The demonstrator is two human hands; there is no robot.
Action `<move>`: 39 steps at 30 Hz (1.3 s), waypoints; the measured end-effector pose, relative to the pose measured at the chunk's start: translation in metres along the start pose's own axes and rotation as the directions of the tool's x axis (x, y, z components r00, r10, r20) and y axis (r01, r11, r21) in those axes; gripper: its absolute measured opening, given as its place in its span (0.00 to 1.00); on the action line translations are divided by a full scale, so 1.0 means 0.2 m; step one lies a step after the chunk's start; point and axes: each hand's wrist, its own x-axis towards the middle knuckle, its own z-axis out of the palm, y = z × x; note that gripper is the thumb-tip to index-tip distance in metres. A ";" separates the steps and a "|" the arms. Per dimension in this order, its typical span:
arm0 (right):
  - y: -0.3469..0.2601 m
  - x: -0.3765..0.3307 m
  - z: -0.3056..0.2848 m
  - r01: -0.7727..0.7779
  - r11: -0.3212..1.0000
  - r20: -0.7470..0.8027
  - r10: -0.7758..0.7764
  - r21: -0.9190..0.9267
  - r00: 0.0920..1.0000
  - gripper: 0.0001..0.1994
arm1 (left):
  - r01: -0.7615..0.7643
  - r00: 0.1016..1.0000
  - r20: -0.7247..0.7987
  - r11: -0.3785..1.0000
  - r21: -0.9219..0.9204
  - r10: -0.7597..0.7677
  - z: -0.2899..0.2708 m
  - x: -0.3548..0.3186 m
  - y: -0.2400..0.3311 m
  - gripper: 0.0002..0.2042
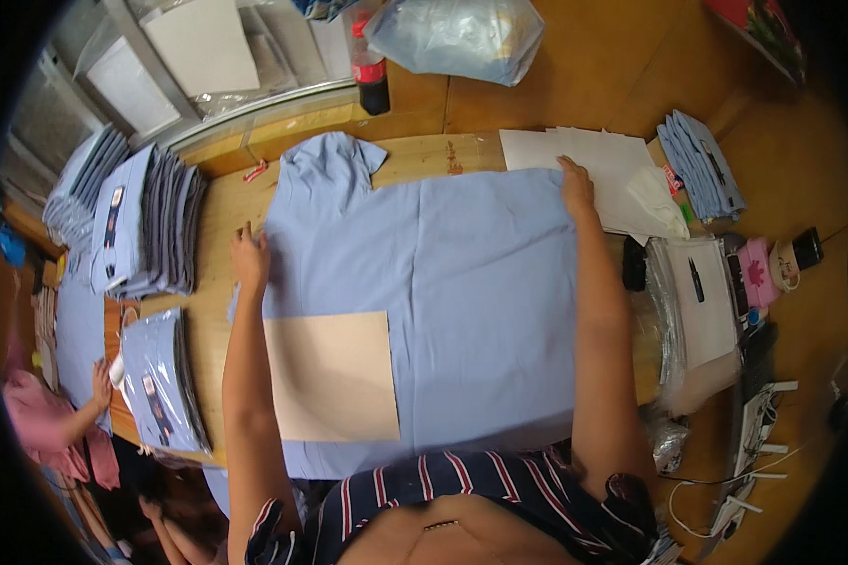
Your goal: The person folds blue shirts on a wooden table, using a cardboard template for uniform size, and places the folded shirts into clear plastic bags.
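So we've got both arms reached way out over a light blue shirt (481, 282) that's spread out on the wooden surface (219, 202), right in front of us. Our left forearm (247, 377) runs nearly straight up from the lower edge, passing over the shirt's left side. The left hand (250, 256) ends up around that edge, a bit below the bunched short sleeve (325, 169). Its fingers are loosely bent and spread apart, pretty relaxed, and we don't see any cloth pinched in there.

Our right arm (605, 320) goes up along the other side, leaning slightly inward toward the top, and reaches a little farther than the left one. The right hand (579, 191) is at the shirt's upper right corner, fingers bent over the fabric and pointing away from us. Honestly we can't tell whether it's gripping the corner or just resting there, since the thumb is hidden.

A beige card (334, 377) lies flat on the lower left of the shirt, between our forearms, just beside the left one. White sheets (622, 202) sit next to the right hand, and a tall stack of folded blue shirts (151, 221) is off to our left.
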 end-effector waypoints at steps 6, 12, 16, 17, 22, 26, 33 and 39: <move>-0.07 0.10 -0.08 0.105 0.943 0.379 0.024 -0.317 0.925 0.10 | 0.130 0.820 0.560 0.991 0.018 -0.117 0.18 0.33 -0.02 0.16; 0.10 -0.21 -0.60 0.291 0.954 -0.168 -0.276 0.072 0.946 0.10 | 0.505 0.804 0.592 0.457 -0.733 0.061 -0.44 0.27 0.04 0.17; 0.12 -0.73 -0.95 0.215 0.960 -0.218 -0.175 0.178 0.960 0.10 | 0.308 0.935 0.354 0.531 -0.789 -0.016 -0.90 -0.09 0.03 0.17; 0.14 -0.85 -0.99 0.211 0.969 -0.192 -0.185 0.129 0.964 0.10 | 0.225 0.907 0.406 0.689 -0.689 0.110 -0.94 -0.22 -0.11 0.14; 0.21 -1.37 -0.87 -0.142 0.963 0.156 0.108 0.228 0.982 0.14 | 0.085 0.623 0.726 0.897 -0.434 0.292 -1.05 -0.76 -0.13 0.19; 0.18 -1.55 -0.97 -0.099 0.975 -0.015 0.104 0.201 0.994 0.13 | -0.265 0.641 0.679 0.933 -0.242 0.358 -1.15 -1.00 -0.08 0.36; 0.12 -1.66 -0.96 -0.071 0.891 0.257 0.205 -0.447 0.945 0.12 | -0.298 0.753 0.500 0.900 -0.319 0.427 -1.16 -1.13 -0.15 0.27; -0.68 -1.11 -0.55 0.579 0.815 -0.069 -0.576 0.030 0.815 0.12 | -0.215 0.797 0.465 0.901 -0.377 0.385 -1.15 -1.13 -0.17 0.28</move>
